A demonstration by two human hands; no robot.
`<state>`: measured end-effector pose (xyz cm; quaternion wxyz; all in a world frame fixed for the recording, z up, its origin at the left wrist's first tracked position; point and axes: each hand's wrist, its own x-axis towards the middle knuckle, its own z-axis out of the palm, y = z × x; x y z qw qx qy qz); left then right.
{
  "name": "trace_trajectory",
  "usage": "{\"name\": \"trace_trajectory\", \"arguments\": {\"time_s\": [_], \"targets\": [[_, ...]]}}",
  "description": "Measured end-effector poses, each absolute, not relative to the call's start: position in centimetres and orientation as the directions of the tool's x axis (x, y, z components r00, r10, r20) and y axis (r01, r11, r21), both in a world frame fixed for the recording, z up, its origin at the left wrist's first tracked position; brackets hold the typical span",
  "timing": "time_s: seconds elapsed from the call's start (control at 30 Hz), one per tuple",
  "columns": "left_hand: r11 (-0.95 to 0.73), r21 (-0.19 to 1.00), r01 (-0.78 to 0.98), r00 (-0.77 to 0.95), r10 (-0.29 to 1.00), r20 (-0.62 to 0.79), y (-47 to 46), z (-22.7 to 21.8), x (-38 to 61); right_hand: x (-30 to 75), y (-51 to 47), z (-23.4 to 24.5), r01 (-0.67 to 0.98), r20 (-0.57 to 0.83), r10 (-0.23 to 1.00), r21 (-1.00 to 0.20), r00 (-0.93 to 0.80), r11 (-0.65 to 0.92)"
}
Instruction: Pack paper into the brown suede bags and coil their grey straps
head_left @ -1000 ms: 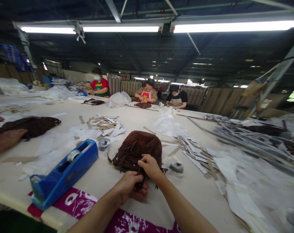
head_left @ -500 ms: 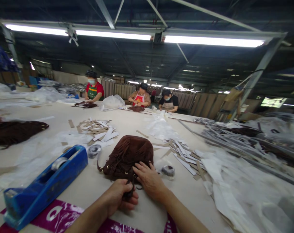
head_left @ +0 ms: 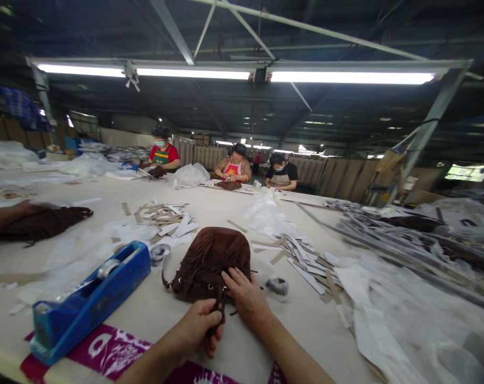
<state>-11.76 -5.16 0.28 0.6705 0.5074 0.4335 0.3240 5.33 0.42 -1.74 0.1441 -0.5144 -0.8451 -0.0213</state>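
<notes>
A dark brown fringed handbag with small gold-coloured fittings lies on the pale table. At its near side, my left hand is closed around a dark brown tassel or cord; its lower end is partly hidden by the fingers. My right hand rests on the bag's right front part, fingers stretched flat against it. To the right of the bag lies a small grey coil in clear plastic. Another grey coil sits left of it, near the blue tape dispenser.
Card and paper strips lie beyond the bag, with more strips to the right. White plastic sheets cover the right side. A co-worker's hand touches another brown bag at left. Several people work across the table.
The view has tilted slightly, so the scene sits a little lower. My left fingers have drawn in around the tassel or cord. The co-worker's arm at left reaches further into view.
</notes>
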Motion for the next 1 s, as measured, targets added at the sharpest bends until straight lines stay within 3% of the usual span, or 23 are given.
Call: {"name": "trace_trajectory", "arguments": {"time_s": [0.17, 0.4, 0.73, 0.8, 0.9, 1.0], "targets": [[0.337, 0.941, -0.013, 0.387, 0.870, -0.306, -6.4, -0.1, -11.8, 5.8, 1.3, -1.3, 0.898, 0.197, 0.892, -0.092, -0.406, 0.429], [0.555, 0.796, -0.244, 0.276, 0.826, -0.491, -6.9, 0.2, -8.4, 4.1, 1.2, -0.9, 0.935, 0.153, 0.935, -0.102, -0.321, 0.338], [0.649, 0.732, -0.207, 0.426, 0.733, -0.530, -6.3, 0.3, -11.8, 5.0, -6.2, 6.4, 0.891, 0.099, 0.900, -0.135, -0.424, 0.434], [0.663, 0.721, -0.200, 0.451, 0.716, -0.532, -6.1, 0.4, -12.2, 3.3, -10.2, 6.9, 0.795, 0.081, 0.831, -0.255, -0.550, 0.551], [0.665, 0.723, -0.188, 0.473, 0.706, -0.526, -6.0, 0.4, -12.1, -0.2, -15.4, 3.2, 0.613, -0.145, 0.623, -0.443, -0.769, 0.654], [0.652, 0.736, -0.184, 0.476, 0.714, -0.513, -6.2, 0.4, -11.6, -3.0, -18.0, -4.6, 0.676, -0.296, 0.612, -0.420, -0.733, 0.606]]}}
